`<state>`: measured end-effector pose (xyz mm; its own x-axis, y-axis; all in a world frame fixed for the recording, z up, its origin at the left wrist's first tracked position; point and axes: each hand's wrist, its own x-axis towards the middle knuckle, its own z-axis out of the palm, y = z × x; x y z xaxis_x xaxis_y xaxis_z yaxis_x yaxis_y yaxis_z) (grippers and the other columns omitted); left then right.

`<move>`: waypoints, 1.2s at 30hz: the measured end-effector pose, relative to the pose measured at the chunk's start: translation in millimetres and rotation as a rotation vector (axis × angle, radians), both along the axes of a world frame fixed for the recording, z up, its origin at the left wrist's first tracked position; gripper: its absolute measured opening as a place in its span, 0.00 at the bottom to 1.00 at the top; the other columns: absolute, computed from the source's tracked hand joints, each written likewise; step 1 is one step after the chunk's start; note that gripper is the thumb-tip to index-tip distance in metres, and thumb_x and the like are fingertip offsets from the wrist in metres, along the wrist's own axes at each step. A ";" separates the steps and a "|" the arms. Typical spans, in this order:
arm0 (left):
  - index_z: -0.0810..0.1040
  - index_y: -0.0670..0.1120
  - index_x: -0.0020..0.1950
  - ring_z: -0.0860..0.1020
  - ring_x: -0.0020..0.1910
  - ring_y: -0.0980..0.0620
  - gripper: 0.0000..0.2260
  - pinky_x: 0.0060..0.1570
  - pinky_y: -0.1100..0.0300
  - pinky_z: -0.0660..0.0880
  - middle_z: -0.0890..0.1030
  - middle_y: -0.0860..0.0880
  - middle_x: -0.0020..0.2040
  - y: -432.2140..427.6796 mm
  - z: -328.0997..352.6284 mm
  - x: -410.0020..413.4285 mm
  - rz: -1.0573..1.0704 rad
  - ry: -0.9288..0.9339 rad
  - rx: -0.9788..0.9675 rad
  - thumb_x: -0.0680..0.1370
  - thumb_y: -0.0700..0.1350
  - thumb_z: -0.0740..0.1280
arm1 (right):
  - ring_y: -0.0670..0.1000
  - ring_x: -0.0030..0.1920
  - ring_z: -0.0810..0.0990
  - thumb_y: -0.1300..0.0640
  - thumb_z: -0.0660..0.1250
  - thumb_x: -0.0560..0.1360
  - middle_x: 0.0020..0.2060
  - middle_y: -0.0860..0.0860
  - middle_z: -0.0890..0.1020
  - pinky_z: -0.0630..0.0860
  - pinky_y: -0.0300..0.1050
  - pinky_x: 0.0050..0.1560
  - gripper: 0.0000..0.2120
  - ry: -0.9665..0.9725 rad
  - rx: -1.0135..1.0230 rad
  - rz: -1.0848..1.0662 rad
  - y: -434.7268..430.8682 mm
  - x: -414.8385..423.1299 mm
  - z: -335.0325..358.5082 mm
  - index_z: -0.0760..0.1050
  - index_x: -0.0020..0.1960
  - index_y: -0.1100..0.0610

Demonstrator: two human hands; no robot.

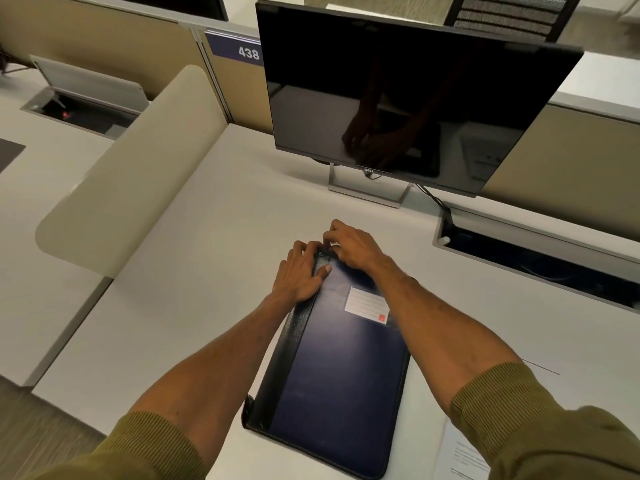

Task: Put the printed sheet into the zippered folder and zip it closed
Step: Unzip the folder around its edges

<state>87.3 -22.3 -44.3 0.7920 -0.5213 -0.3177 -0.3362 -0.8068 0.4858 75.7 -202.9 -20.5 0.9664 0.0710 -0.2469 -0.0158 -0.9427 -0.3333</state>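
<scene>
The zippered folder (pixel 339 375) is lying on the desk (pixel 194 271), its long side pointing away from the person, and the printed sheet (pixel 460 455) is waiting outside it by the near right corner. At the far end the left hand (pixel 301 271) is pressing flat on it and the right hand (pixel 353 247) is pinching the corner, likely at the zip.

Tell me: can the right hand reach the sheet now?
Probably yes, after letting go: the right hand pinches the folder at its far corner. The sheet lies on the desk beside the folder, near the right sleeve, nothing on it.
</scene>
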 end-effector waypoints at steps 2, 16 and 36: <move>0.68 0.51 0.76 0.74 0.69 0.41 0.23 0.66 0.41 0.74 0.71 0.44 0.71 -0.7 0.8 2.0 0.000 -0.009 0.015 0.84 0.59 0.64 | 0.55 0.53 0.78 0.57 0.64 0.84 0.57 0.52 0.78 0.80 0.53 0.53 0.07 -0.029 -0.021 0.022 0.1 -2.4 -1.9 0.80 0.59 0.54; 0.68 0.42 0.68 0.76 0.63 0.39 0.15 0.63 0.42 0.75 0.75 0.41 0.65 -12.1 4.4 6.3 0.011 0.062 -0.105 0.85 0.46 0.66 | 0.55 0.54 0.78 0.58 0.61 0.85 0.54 0.52 0.81 0.80 0.55 0.56 0.06 -0.017 0.077 0.039 -14.1 -17.4 -4.4 0.77 0.57 0.54; 0.87 0.40 0.59 0.83 0.52 0.45 0.11 0.60 0.47 0.81 0.88 0.39 0.55 -19.7 15.5 -0.8 0.547 0.509 -0.559 0.85 0.41 0.66 | 0.54 0.54 0.84 0.61 0.69 0.82 0.52 0.53 0.86 0.82 0.52 0.60 0.04 0.031 0.448 -0.198 -28.6 -25.1 9.4 0.83 0.51 0.57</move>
